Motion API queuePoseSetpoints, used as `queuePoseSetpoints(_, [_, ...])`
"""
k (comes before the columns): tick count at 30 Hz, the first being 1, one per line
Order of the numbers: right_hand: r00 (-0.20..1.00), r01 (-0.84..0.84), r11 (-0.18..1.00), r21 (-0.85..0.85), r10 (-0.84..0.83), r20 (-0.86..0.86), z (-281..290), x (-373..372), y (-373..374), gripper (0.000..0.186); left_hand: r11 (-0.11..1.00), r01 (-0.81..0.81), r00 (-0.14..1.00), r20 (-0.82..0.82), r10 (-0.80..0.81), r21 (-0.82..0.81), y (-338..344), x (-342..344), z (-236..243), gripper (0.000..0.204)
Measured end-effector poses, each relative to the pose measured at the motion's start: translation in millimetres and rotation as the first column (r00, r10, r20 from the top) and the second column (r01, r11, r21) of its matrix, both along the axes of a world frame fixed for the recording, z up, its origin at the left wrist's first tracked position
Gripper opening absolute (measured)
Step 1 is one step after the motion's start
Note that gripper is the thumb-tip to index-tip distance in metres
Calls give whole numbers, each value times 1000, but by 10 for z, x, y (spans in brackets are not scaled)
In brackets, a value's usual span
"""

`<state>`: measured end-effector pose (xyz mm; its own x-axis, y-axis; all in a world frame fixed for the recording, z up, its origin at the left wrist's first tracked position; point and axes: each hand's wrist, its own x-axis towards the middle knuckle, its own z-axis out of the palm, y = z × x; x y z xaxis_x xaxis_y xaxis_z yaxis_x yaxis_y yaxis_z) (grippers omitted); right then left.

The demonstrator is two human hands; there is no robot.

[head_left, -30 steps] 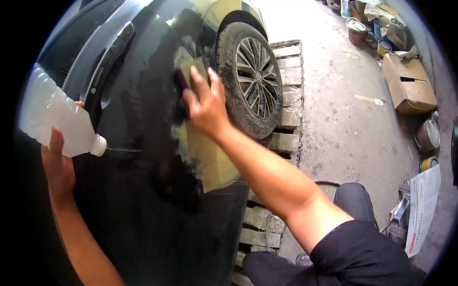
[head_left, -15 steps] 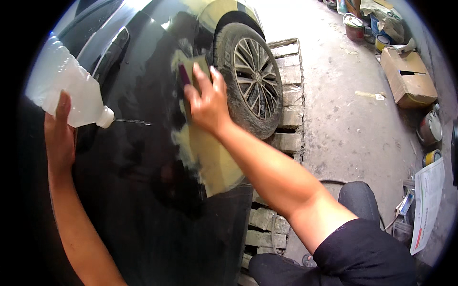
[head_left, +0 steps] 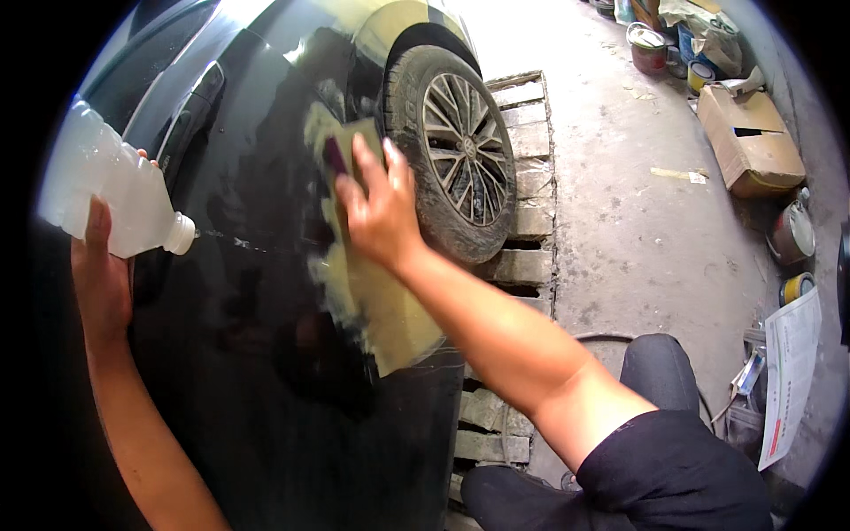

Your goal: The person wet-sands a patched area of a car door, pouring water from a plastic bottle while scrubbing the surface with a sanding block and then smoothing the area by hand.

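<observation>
- Near right, a long white paper (head_left: 791, 380) leans by the floor clutter.
- Near, the big dark car side (head_left: 221, 380) fills the left and middle.
- The pale yellow patch (head_left: 394, 323) is on the car, just nearer than the right hand (head_left: 376, 208).
- On the left, the left hand (head_left: 102, 279) is closed around a cloudy bottle (head_left: 111, 190). The bottle tips down to the right, and bits of water (head_left: 239, 242) come from its mouth.
- In the middle, the right hand is partly open, fingers bent and spread. It has hold of a flat block (head_left: 334, 157) with a purple edge, against the car.
- Just right of that hand is the dusty wheel (head_left: 469, 146).
- Far right, a brown box (head_left: 753, 146) sits on the floor (head_left: 611, 230).
- Farther back is a red bucket (head_left: 649, 58).
</observation>
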<state>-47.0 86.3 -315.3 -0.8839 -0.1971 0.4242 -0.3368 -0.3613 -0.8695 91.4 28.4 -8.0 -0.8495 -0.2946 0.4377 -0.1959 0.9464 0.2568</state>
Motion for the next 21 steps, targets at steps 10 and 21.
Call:
queuePoseSetpoints(10, [999, -5, 998, -66, 3, -32, -111, 429, 93, 56, 988, -94, 995, 17, 97, -119, 21, 107, 199, 75])
queuePoseSetpoints(21, [962, -238, 966, -98, 220, -164, -696, 1459, 687, 68, 999, -32, 997, -63, 33, 7, -68, 127, 96, 81])
